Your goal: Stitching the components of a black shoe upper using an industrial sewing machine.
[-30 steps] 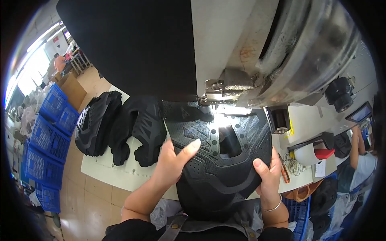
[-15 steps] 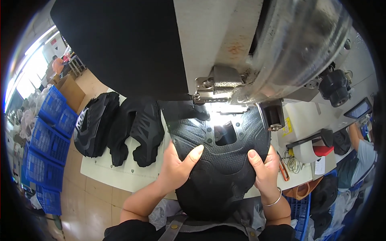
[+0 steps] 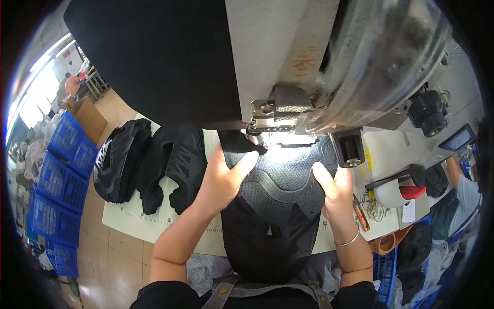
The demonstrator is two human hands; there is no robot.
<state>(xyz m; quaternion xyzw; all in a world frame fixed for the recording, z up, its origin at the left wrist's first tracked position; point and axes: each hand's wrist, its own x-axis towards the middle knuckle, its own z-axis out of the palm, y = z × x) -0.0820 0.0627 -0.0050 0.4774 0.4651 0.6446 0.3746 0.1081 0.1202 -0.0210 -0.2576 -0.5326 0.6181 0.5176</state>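
A black textured shoe upper (image 3: 278, 183) lies spread under the lit head of a sewing machine (image 3: 275, 116), its lower part hanging over the table's front edge toward me. My left hand (image 3: 224, 177) grips its left edge, thumb on top near the machine's foot, the other fingers mostly hidden. On the opposite edge my right hand (image 3: 334, 193), with a bangle at the wrist, pinches the upper with the thumb on its face. Bright light washes out the part under the needle area.
Black shoe uppers (image 3: 123, 159) lie stacked on the pale table (image 3: 136, 224) at left. Blue crates (image 3: 60, 177) line the floor beyond. Right of the work are orange-handled snips (image 3: 362, 213), a coiled cord (image 3: 376, 208) and a small screen (image 3: 460, 139). Another person's arm shows far right.
The shoe upper has slid away from me, deeper under the machine head; its cut-out opening is now out of sight. Both hands have moved forward with it, the left more clearly.
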